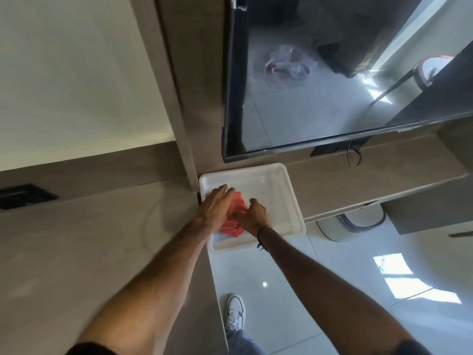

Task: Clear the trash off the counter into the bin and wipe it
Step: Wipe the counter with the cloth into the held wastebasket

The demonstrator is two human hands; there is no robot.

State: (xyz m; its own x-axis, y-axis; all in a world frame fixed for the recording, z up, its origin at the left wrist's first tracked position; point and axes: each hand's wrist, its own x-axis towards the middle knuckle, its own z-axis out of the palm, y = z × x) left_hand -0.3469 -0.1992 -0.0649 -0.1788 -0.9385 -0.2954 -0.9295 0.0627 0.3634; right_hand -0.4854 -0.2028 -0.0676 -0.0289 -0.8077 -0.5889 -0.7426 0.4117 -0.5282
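From the head view, our tub sits at the corner of the surface, its near end overhanging the floor. We judge that pressing down there could tip it and spill whatever water it holds. Both arms reach forward. Our left hand lies flat, fingers spread, on the red cloth inside the tub; our right hand pinches the cloth's edge. The bin stands below, right.
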